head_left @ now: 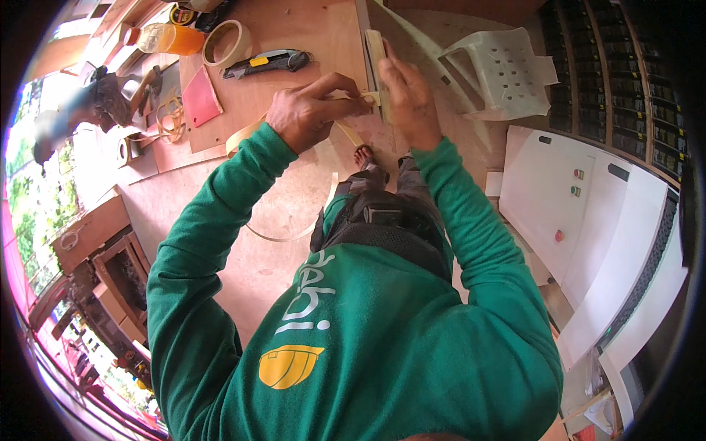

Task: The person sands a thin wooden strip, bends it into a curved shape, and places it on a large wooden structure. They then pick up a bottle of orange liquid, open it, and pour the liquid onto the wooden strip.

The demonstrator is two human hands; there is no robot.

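Observation:
My left hand [312,110] pinches the end of a thin, pale strip of edge banding [353,134] between thumb and fingers. The strip's end meets the side of a narrow wooden board [376,55], which stands at the table's right edge. Around that board's right side my right hand [408,99] is closed, fingers toward its top. More of the strip loops under my left wrist and hangs in a wide curve beside my legs. Just beyond my left hand, a black utility knife [268,63] with a yellow patch lies on the wooden table [323,26].
A tape roll [226,43], an orange-filled bottle [165,38] and a pink sheet [202,97] lie on the table. At right stand a pale plastic chair [507,73] and a white machine [559,213] with buttons. Another person [103,99] is at far left.

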